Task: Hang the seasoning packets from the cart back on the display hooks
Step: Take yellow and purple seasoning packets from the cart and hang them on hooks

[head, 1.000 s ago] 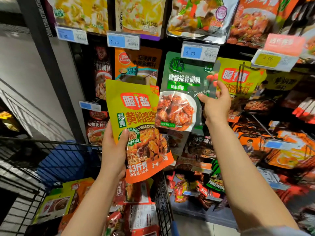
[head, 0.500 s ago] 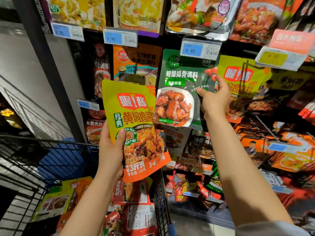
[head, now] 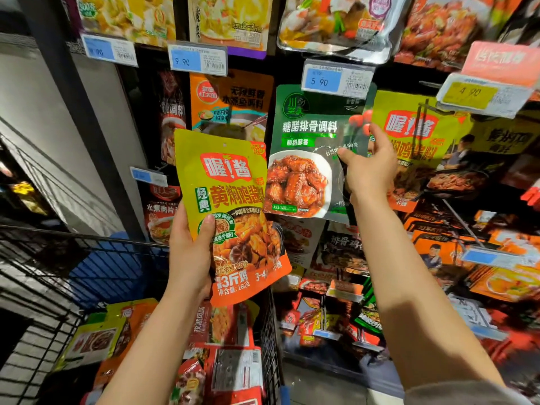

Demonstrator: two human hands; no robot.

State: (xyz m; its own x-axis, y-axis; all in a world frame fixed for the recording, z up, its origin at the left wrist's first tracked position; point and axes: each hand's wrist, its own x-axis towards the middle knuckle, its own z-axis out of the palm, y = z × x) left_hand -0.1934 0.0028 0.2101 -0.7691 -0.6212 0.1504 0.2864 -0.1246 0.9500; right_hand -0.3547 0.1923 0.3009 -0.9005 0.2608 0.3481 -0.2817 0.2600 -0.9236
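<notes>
My left hand (head: pixel 191 252) grips a yellow-green and orange seasoning packet (head: pixel 230 211) by its lower left edge, thumb on its front, and holds it upright in front of the display. My right hand (head: pixel 369 165) pinches the right edge of a green seasoning packet (head: pixel 309 150) that hangs under the 5.90 price tag (head: pixel 336 80). A matching yellow-green packet (head: pixel 415 135) hangs just right of that hand on a display hook (head: pixel 423 105). More packets lie in the black wire cart (head: pixel 268 331) below my left arm.
Rows of hanging packets fill the display above, right and below. Price tags (head: pixel 198 58) stick out on hook ends, with a yellow 4.90 tag (head: pixel 479 97) at upper right. A dark upright post (head: pixel 73 97) borders the display on the left.
My left hand has lifted the yellow-green packet slightly. My right hand has stayed on the green packet's right edge, and the view has shifted a little.
</notes>
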